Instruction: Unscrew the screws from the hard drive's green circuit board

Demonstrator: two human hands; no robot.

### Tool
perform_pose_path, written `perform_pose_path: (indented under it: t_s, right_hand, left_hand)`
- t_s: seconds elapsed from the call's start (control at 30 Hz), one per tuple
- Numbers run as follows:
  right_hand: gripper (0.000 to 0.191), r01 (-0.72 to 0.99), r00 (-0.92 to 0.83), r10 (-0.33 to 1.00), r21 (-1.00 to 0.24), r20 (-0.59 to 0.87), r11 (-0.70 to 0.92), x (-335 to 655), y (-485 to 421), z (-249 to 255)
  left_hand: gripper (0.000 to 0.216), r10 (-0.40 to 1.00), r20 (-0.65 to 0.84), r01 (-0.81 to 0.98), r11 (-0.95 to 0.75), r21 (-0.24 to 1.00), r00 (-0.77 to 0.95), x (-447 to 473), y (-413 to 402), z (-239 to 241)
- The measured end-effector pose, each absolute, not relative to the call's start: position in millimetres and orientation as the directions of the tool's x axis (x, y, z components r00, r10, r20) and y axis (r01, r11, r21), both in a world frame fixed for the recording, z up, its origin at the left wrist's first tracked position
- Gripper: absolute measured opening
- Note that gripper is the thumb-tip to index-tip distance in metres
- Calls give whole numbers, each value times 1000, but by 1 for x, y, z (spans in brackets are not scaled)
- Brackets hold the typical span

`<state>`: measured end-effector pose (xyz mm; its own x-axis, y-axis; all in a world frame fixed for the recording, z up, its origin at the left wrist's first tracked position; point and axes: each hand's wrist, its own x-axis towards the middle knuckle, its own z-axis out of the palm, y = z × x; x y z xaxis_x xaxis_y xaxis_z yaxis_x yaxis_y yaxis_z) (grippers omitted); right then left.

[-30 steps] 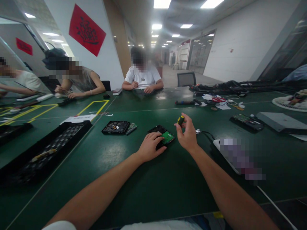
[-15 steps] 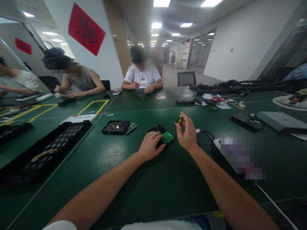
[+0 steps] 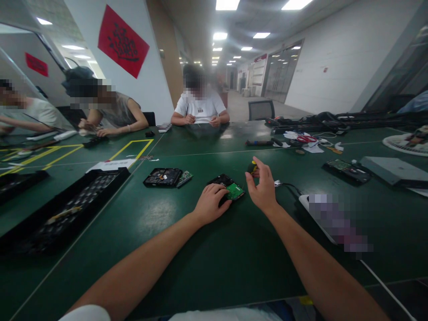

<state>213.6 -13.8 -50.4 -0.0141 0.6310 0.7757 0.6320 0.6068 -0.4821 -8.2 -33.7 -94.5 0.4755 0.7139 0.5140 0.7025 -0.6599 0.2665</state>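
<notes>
Right hand (image 3: 264,189) grip closed on screwdriver (image 3: 252,168), up-right of hard drive (image 3: 227,187). Left hand (image 3: 210,204) flat on drive, nearer.

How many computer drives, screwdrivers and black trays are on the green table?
Opened drives with green boards: 3, one under the left hand, one farther left, one far right
Screwdrivers: 1, in the right hand
Black trays: 2
Total: 6
</notes>
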Motion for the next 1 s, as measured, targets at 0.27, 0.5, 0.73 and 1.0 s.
perform_pose_path:
  t_s: [0.27, 0.5, 0.73, 1.0]
  right_hand:
    - [53, 640, -31, 635, -473, 772, 606, 215, -14, -50]
    - [53, 605, -12, 643, -506, 766, 614, 214, -15, -49]
    - [52, 616, -44, 632, -477, 774, 627, 213, -16, -48]
    - [56, 604, -29, 645, -501, 764, 620, 214, -14, -51]
  left_hand:
    - [31, 708, 512, 691, -670, 270, 486, -10, -35, -93]
    - [32, 713, 509, 695, -665, 273, 482, -10, -34, -94]
    - [32, 715, 505, 699, -663, 269, 484, -10, -35, -94]
    - [32, 712, 507, 698, -665, 265, 485, -11, -35, -94]
